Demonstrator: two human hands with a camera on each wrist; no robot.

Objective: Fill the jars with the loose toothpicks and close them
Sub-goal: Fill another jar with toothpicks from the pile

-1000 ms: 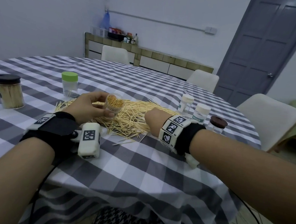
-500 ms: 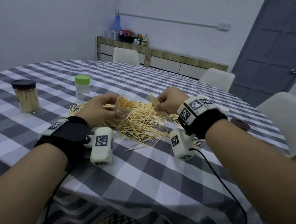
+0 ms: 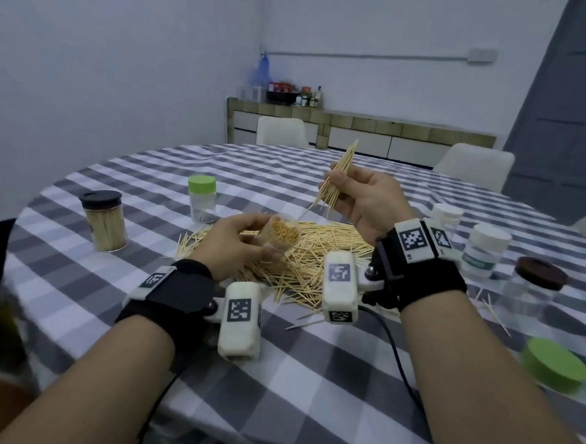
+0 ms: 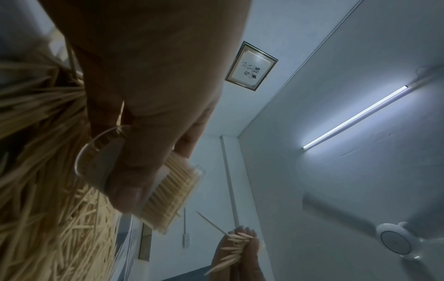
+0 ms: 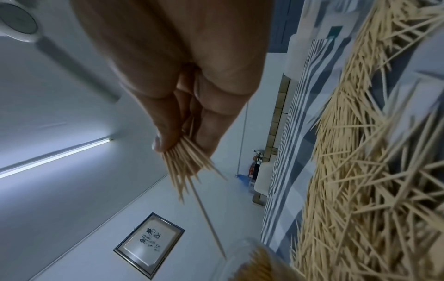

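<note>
My left hand [image 3: 239, 242] grips a small clear jar [image 3: 282, 236] packed with toothpicks, tilted with its mouth toward me, just above the loose toothpick pile [image 3: 303, 256] on the checked tablecloth. In the left wrist view the same jar [image 4: 168, 192] sits between thumb and fingers. My right hand [image 3: 358, 195] is raised above the pile and pinches a bundle of toothpicks [image 3: 337, 174], tips pointing up and back. The right wrist view shows that bundle [image 5: 185, 163] fanning out from the fingertips, one toothpick sticking out longer toward the jar rim [image 5: 242, 258].
A full black-lidded jar [image 3: 103, 220] and a green-lidded jar [image 3: 202, 197] stand at the left. Two white-lidded jars [image 3: 482, 249] and a brown-lidded jar [image 3: 534, 288] stand at the right. A loose green lid [image 3: 555, 365] lies at the near right. Chairs ring the round table [image 3: 275, 375].
My right hand has lifted from the pile with a bundle of toothpicks and now holds it well above the table. The left hand keeps the jar in about the same place.
</note>
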